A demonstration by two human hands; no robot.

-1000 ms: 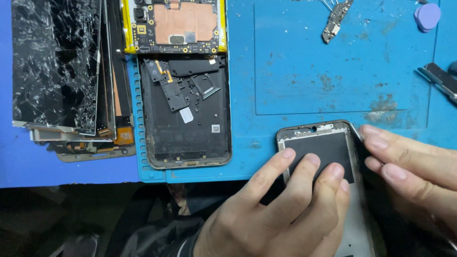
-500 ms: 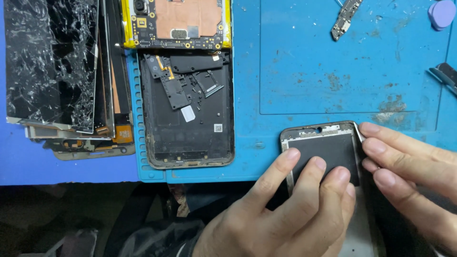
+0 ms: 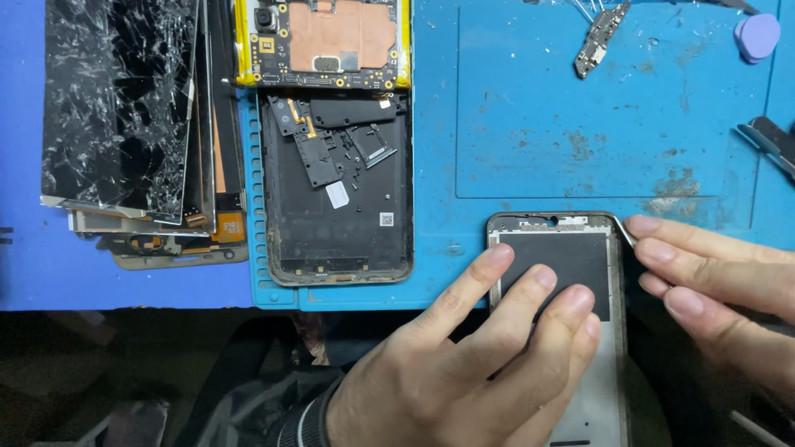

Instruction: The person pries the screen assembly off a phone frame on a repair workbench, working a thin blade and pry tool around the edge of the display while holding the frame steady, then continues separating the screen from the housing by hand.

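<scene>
1. Left hand (image 3: 464,364) laid flat, fingers spread and open, pressed down on the phone frame (image 3: 571,331) rather than gripped around it; index fingertip touching the frame's left edge, the other fingertips resting on its dark inner panel.
2. Phone frame placed at the near edge of the blue work mat (image 3: 596,116), lower right of the view, upright with its top end pointing away, its lower end overhanging the mat toward the body.
3. Right hand (image 3: 720,281) brought in from the right, fingers loosely curled beside the frame's right edge; possibly pinching a thin metal tool (image 3: 627,233) at the frame's upper right corner, though too small to tell for certain.
4. Opened phone back shell (image 3: 335,190) lying left of the frame, well apart, with a yellow-edged circuit board (image 3: 323,41) touching its far end.
5. Stack of cracked screens (image 3: 124,108) farther left.
6. Small connector board (image 3: 598,41), purple pick (image 3: 758,37) and dark tool (image 3: 770,141) scattered along the mat's far and right sides.
</scene>
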